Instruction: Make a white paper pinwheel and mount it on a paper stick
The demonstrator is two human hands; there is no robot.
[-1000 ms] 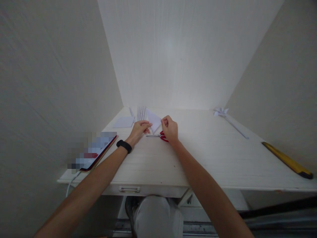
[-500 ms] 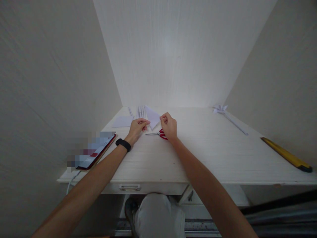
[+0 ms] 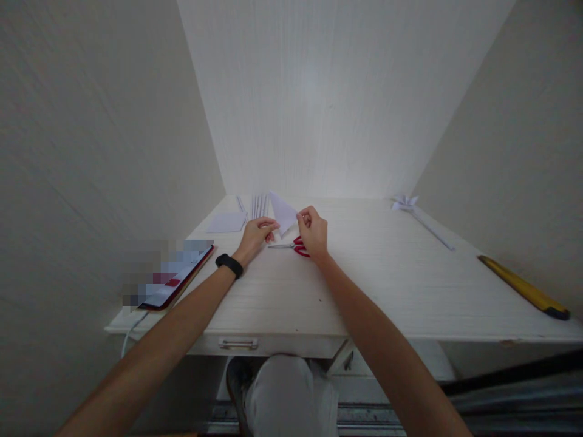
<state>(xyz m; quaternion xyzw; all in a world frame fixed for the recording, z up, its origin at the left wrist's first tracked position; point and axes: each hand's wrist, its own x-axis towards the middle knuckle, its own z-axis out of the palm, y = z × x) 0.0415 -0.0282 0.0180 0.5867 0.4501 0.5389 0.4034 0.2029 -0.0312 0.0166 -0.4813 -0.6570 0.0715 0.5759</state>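
The white table fills most of the view, tucked into a pale alcove with plain walls on three sides, and there's a drawer with a metal handle on its front edge. Both bare forearms reach in from the bottom, and a knee in light trousers shows under the table's edge.

Next biggest is the tablet on the left side of the table, screen blurred, red edge, with a white cable hanging off its near corner. Over on the far right a long yellow ruler-looking tool lies near the wall, and behind it there's a little folded paper flower on a long paper stem.

The left hand, black band on the wrist, and the right hand are close together near the middle back of the table. Both are pinched on a folded white paper triangle, one at each lower edge, with its point tilted up and away from the table. So the paper is in the air between the two hands, not lying flat.

Right under the right hand, red-handled scissors lie on the table, blades pointing left. Behind the left hand sit a flat white sheet and a few thin paper strips.
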